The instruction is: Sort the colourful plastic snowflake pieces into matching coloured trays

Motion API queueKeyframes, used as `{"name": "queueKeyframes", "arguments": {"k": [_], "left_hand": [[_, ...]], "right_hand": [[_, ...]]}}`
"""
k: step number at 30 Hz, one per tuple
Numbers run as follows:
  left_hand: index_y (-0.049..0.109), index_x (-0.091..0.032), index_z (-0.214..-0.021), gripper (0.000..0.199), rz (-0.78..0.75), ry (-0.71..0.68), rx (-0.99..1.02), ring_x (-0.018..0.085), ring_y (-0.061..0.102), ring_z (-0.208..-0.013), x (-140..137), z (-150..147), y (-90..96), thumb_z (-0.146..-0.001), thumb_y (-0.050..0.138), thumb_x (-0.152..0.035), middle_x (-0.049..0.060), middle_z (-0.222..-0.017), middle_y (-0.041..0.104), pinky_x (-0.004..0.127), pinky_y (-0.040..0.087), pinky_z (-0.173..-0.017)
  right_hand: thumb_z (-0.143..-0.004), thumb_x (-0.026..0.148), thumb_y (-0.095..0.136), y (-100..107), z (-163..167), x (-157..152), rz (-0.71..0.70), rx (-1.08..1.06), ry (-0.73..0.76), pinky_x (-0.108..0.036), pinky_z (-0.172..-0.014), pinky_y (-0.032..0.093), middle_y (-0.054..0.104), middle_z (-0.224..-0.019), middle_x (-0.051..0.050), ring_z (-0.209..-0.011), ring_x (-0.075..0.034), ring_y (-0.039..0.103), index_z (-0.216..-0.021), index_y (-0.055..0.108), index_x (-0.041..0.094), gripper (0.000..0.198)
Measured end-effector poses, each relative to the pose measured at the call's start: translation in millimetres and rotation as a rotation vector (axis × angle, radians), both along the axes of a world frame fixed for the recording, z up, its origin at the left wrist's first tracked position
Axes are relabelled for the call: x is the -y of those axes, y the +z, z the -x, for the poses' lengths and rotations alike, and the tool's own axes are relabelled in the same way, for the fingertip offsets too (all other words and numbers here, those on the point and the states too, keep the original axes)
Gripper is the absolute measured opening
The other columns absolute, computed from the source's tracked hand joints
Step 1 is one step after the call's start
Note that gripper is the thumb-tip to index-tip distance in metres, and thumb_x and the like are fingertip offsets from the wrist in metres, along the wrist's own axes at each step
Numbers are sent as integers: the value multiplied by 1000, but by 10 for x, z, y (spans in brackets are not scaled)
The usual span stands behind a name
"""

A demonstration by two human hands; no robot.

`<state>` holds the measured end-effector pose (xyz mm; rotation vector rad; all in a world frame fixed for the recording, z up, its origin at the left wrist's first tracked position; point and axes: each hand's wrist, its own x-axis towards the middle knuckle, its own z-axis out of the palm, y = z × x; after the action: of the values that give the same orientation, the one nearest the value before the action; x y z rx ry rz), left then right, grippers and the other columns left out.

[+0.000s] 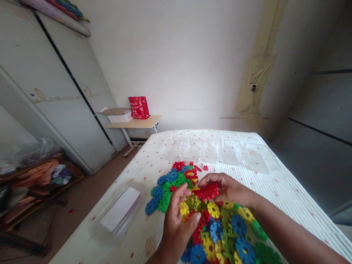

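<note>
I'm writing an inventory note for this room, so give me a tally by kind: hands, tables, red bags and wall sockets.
Hands: 2 (left hand, right hand)
Tables: 2 (covered table, side table)
Red bags: 1 (red bag)
Wall sockets: 1 (wall socket)
Total: 6
Left out: the piled pieces, which overlap too much to count.

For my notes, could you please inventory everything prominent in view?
table: one, white-covered, foreground
plastic pieces: many, multicoloured, on table
red pieces: count unclear, red, in right hand
trays: several, clear, table's far end
container: one, clear, table's left
desk: one, pale, back left
bag: one, red, on desk
box: one, white, on desk
wardrobe: one, grey, left
rolls: several, multicoloured, atop wardrobe
shelf: one, brown, lower left
wall: one, white, back
left hand: one, near plastic pieces
right hand: one, above plastic pieces
</note>
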<state>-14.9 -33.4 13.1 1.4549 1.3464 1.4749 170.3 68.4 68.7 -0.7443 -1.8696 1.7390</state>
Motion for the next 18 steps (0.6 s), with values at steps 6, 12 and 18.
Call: {"name": "queueKeyframes", "arguments": {"k": [6,12,18], "left_hand": [[58,-25,-107,28,-168,202,-563,23,49,-110,22,434,-97,-80,53,-24,7,-113,54,40,41,-94],[48,-18,-125,47,-94,323,-881,28,39,-122,16,685,-287,-80,52,-33,14,-132,43,48,37,-98],[40,-17,-132,60,59,336,-1022,32,31,-129,43,642,-424,-80,49,-45,16,-142,34,49,33,-100]], "right_hand": [[-64,21,70,13,18,-65,-25,104,132,-21,-54,44,61,-72,4,-55,-7,55,-102,60,20,40],[-80,29,55,-132,266,-386,-534,376,-150,-28,-67,47,63,-93,-7,-79,-17,60,-98,62,18,23],[-86,41,46,-295,636,-572,-791,878,-202,-31,-81,43,59,-110,-12,-98,-23,58,-116,55,18,38]]}}
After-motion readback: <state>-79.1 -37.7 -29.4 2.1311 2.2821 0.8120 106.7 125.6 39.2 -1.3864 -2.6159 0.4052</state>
